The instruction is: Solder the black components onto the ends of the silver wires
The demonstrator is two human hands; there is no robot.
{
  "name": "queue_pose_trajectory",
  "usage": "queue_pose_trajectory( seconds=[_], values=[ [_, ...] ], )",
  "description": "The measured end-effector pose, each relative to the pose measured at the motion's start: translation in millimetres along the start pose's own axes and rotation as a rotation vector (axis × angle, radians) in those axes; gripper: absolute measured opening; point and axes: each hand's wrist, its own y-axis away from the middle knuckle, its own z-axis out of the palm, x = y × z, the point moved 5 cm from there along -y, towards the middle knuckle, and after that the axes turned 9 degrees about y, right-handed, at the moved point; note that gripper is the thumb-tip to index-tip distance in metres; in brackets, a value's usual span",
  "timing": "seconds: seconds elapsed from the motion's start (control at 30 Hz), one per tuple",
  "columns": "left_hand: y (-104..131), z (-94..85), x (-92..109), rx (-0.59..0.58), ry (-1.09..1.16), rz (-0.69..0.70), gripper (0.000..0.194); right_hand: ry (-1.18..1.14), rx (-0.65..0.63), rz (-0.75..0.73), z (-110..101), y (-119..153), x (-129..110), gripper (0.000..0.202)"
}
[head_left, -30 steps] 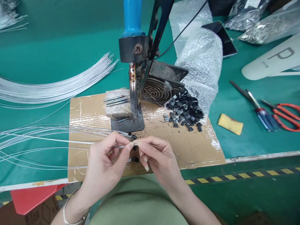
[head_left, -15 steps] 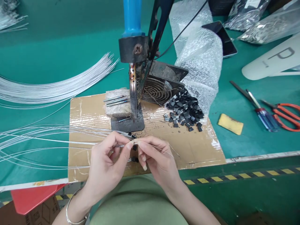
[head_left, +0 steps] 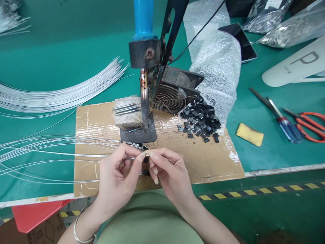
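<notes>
Over the front of a cardboard sheet [head_left: 215,162], my left hand [head_left: 119,173] and my right hand [head_left: 172,173] meet fingertip to fingertip. Between the left thumb and index finger is a thin white wire [head_left: 88,155] that comes in from the left. The right thumb and fingertips pinch a fine thread-like strand [head_left: 179,165], its tail trailing to the right. Fingers hide the spot where the two meet. Small black connectors [head_left: 145,173] on wire ends show just behind and below the fingertips.
A blue-handled hot tool [head_left: 144,20] with a metal nozzle [head_left: 144,98] hangs over a wrapped block [head_left: 128,118]. Behind stands a fan [head_left: 170,98]. Black pieces [head_left: 200,118] are heaped on the right, near a yellow sponge [head_left: 250,134], screwdriver [head_left: 286,125] and orange-handled scissors [head_left: 311,127]. A wire bundle [head_left: 58,98] lies left.
Both hands hold almost the same pose, fingertips still together. My left hand has shifted very slightly to the right.
</notes>
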Motion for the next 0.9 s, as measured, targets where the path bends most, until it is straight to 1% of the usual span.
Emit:
queue_pose_trajectory(
  seconds=[0.17, 0.37, 0.47, 0.57, 0.67, 0.77, 0.9],
  values=[
    [1, 0.8, 0, 0.030, 0.022, 0.012, 0.011, -0.017, 0.009, -0.008, 0, 0, 2, 0.011],
    [0, 2.4, -1, 0.034, 0.053, 0.003, 0.011, -0.024, 0.003, -0.020, 2, 1, 1, 0.011],
    [-4, 3.5, 4, 0.037, 0.068, 0.004, 0.011, -0.014, -0.004, -0.010, 2, 1, 0, 0.015],
    [-8, 2.8, 10, 0.065, 0.047, 0.018, 0.013, 0.014, -0.007, -0.015, 0, 0, -2, 0.019],
    [-8, 1.3, 11, 0.087, 0.025, 0.007, 0.013, 0.076, -0.016, -0.052, -2, 1, -2, 0.014],
    [-7, 0.7, 9, 0.076, 0.036, 0.004, 0.011, 0.131, -0.011, -0.079, -5, 2, -1, 0.010],
    [-4, 0.2, 7, 0.071, 0.041, 0.043, 0.011, 0.161, -0.013, -0.098, -7, 3, 1, 0.007]
  ],
)
